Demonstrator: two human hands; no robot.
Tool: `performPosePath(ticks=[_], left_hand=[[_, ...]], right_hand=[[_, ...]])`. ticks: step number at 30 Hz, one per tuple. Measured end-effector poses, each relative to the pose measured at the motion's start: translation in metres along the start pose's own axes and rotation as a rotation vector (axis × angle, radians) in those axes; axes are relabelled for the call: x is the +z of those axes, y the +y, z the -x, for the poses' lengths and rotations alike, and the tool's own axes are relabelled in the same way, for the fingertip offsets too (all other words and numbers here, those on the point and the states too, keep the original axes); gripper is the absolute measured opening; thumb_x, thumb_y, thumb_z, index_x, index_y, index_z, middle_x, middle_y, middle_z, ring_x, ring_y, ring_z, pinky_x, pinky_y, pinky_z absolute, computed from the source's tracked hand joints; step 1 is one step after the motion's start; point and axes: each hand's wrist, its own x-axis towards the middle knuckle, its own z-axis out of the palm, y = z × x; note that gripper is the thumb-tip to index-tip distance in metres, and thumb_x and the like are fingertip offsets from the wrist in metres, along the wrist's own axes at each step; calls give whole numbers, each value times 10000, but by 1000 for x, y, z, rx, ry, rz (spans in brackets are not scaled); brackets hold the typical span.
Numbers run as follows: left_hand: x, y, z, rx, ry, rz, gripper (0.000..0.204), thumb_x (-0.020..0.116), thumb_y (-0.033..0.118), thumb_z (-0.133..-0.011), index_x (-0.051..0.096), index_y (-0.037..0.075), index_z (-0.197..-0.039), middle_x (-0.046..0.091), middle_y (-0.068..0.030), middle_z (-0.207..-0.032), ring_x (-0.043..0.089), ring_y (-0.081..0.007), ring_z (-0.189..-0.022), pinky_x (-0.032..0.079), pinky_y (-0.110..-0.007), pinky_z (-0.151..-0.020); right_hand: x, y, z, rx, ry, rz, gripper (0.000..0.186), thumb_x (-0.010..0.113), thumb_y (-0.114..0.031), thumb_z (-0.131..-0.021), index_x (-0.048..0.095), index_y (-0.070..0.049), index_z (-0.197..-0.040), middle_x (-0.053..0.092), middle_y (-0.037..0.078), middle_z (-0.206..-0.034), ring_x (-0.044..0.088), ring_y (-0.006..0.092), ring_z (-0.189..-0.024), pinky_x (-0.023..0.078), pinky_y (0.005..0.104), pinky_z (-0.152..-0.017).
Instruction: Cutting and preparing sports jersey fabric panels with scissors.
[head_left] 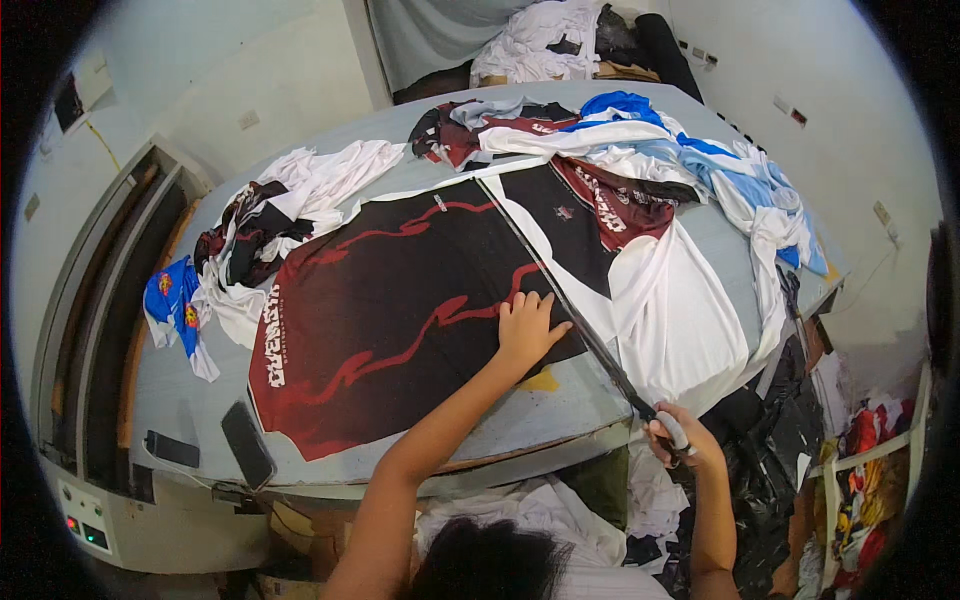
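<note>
My left hand [525,330] lies with fingers spread on a large black and dark-red printed fabric panel [370,270], just left of a long, narrow dark straight strip [535,260] running from the far edge to the near one. My right hand [680,435] is closed on the grey handle of what looks like scissors [660,420], at that strip's near end; the blades are hard to separate from the strip. Right of it lie white fabric [670,320] and a smaller black and red printed piece [620,200].
The pale blue table [300,440] holds fabric heaps [330,165] at left, back and right, blue pieces [175,295], and two phones [247,445]. A long machine [90,330] stands left, a rack [870,460] right. Dark scraps [745,480] and white cloth lie below the near edge.
</note>
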Motion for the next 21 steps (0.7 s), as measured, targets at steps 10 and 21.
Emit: performPosePath(ticks=[10, 21], left_hand=[[13, -14, 11, 61, 69, 0, 748, 545, 623, -733, 516, 56, -1220, 439, -128, -1310, 348, -283, -1250, 236, -542, -1016], [8, -15, 15, 35, -12, 16, 743, 537, 607, -761, 462, 78, -1277, 392, -101, -1353, 311, -272, -1275, 181, -533, -1047]], right_hand=[[-27, -15, 17, 39, -117, 99, 422, 668, -397, -789, 514, -9, -849, 485, 26, -587, 469, 113, -420, 390, 255, -367], [-32, 1, -24, 62, -302, 52, 524, 519, -509, -854, 568, 12, -868, 525, 72, -536, 561, 178, -458, 399, 263, -402]])
